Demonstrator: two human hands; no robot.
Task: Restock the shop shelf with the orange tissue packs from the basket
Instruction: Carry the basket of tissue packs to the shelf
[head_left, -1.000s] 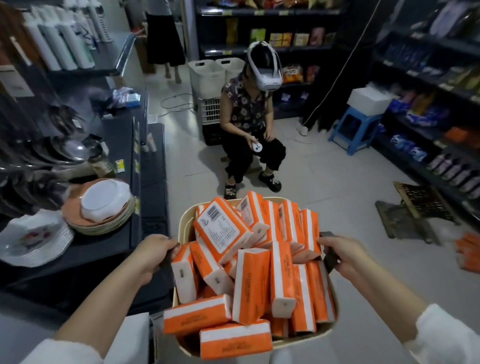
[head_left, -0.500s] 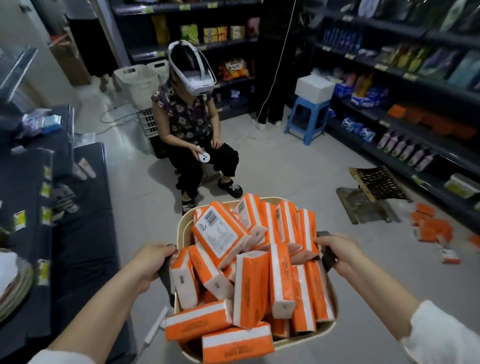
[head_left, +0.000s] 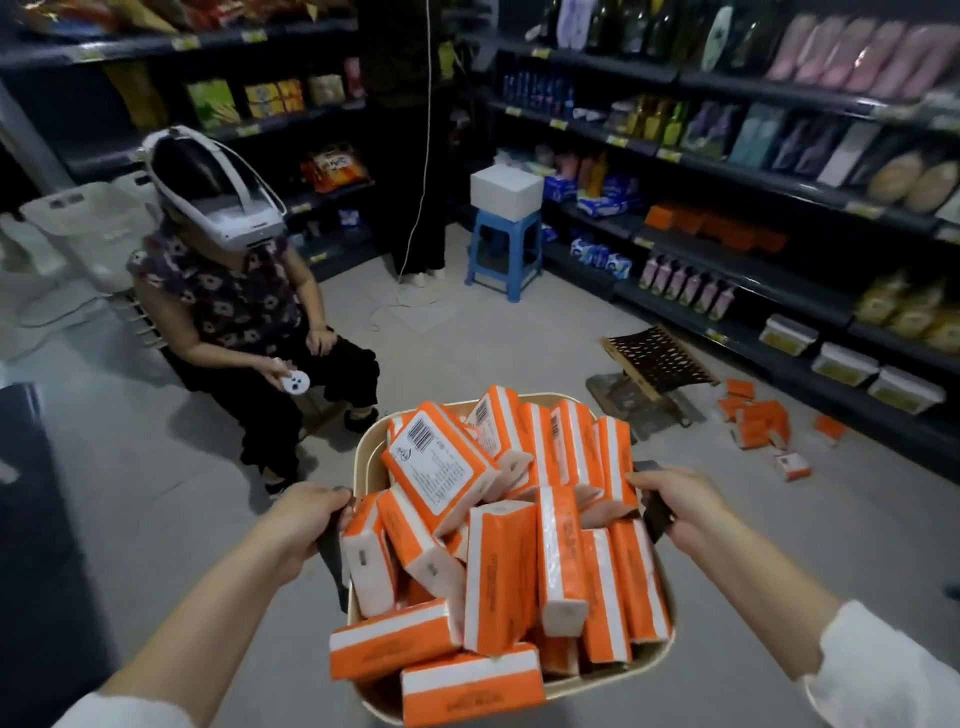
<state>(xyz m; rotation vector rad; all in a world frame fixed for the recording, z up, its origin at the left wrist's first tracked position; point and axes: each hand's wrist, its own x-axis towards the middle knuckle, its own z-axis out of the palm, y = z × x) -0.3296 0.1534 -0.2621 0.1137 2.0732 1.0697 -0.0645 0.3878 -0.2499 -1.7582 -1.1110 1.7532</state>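
A beige basket (head_left: 368, 467) heaped with several orange-and-white tissue packs (head_left: 501, 566) is carried in front of me, above the floor. My left hand (head_left: 306, 519) grips its dark left handle and my right hand (head_left: 680, 501) grips the dark right handle. On the right stand dark shop shelves (head_left: 748, 270); a middle shelf holds a row of orange tissue packs (head_left: 711, 223). More orange packs (head_left: 758, 423) lie scattered on the floor at the foot of those shelves.
A seated person (head_left: 244, 322) wearing a headset sits ahead on the left. A blue stool (head_left: 501, 249) bearing a white box stands by the shelf corner. A folding stool (head_left: 649, 364) lies on the floor before the right shelves. White baskets (head_left: 88, 228) are far left.
The view has swung to the right: the left counter with plates has dropped out of sight and the right-hand shelves fill more of the frame. Both hands keep their hold on the basket handles.
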